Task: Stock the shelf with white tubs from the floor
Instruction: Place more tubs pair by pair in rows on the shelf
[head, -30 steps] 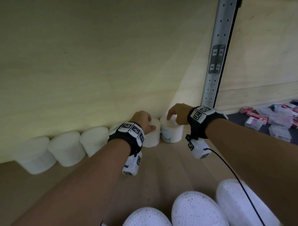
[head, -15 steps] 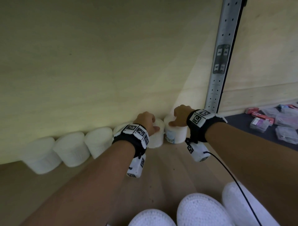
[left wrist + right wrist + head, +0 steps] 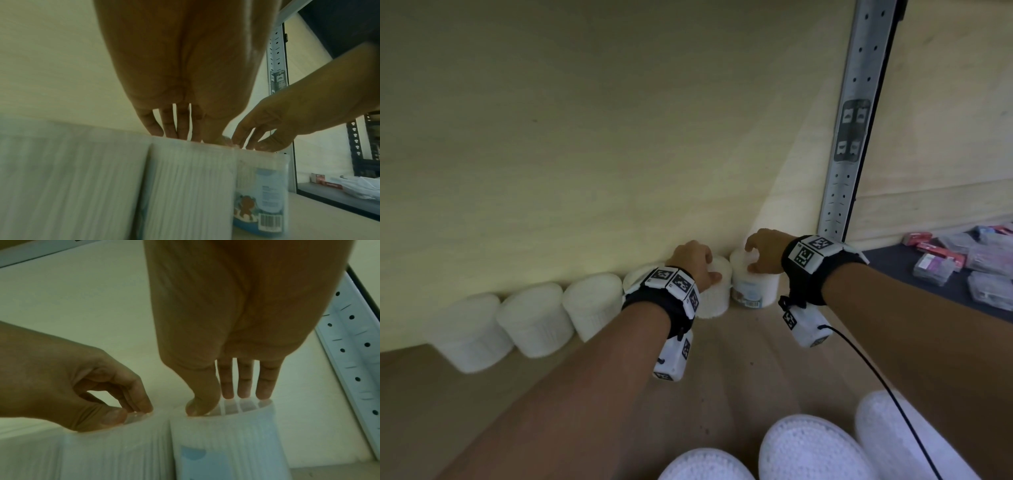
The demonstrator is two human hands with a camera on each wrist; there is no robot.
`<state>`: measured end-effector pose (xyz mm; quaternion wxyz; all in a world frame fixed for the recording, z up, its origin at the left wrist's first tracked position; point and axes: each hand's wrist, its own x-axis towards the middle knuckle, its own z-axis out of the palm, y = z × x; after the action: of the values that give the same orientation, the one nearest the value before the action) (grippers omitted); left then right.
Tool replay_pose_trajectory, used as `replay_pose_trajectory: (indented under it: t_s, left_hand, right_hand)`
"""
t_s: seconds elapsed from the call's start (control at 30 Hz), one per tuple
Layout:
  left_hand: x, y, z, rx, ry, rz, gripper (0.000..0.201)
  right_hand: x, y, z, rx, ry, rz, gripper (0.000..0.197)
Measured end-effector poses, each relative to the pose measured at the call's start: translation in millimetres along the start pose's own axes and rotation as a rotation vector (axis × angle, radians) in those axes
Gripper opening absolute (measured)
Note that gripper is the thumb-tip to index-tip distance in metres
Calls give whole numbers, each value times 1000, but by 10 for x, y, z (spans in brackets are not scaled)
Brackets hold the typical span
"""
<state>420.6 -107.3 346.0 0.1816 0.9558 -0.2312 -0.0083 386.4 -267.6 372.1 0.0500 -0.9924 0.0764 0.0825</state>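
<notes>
Several white tubs (image 3: 534,318) stand in a row along the back wall of the wooden shelf (image 3: 739,359). My left hand (image 3: 709,270) reaches over a plain ribbed tub (image 3: 714,294) and pinches its lid rim between thumb and curled fingers, as the right wrist view shows (image 3: 131,412). My right hand (image 3: 751,257) arches over the end tub with a blue label (image 3: 750,291), thumb (image 3: 197,405) on the front rim and fingertips on the lid. In the left wrist view the labelled tub (image 3: 261,194) stands touching the plain tub (image 3: 191,186).
Three more white tub lids (image 3: 808,448) sit close below me at the shelf's front. A perforated metal upright (image 3: 856,120) stands right of the end tub. Beyond it, wrapped packets (image 3: 962,263) lie on a dark surface.
My right hand went from one finger on the labelled tub's lid to thumb and fingers spread over it. The left hand stays on the plain tub.
</notes>
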Motion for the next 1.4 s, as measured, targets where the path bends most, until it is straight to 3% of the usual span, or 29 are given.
replay_pose_trajectory:
  t_s: [0.33,0.47,0.57,0.7,1.4]
  left_hand:
    - [12,-2,32,15,7,-5,42]
    - [4,11,23,30,5,7,44]
    - [-7,14,19,32,9,8,45]
    - [-14,11,30,14,15,-3,43]
    - [2,8,43,35,5,-9,41]
  right_hand:
    - [-74,10,-59,54,-49,-72,49]
    - [-41,-13,-81,61,31,-26,43]
    - [-24,-41,-37,-12,91,43,52]
    - [11,-30,47,-59,29,104,65]
    - [-58,59,-47,19,-47,-60,53]
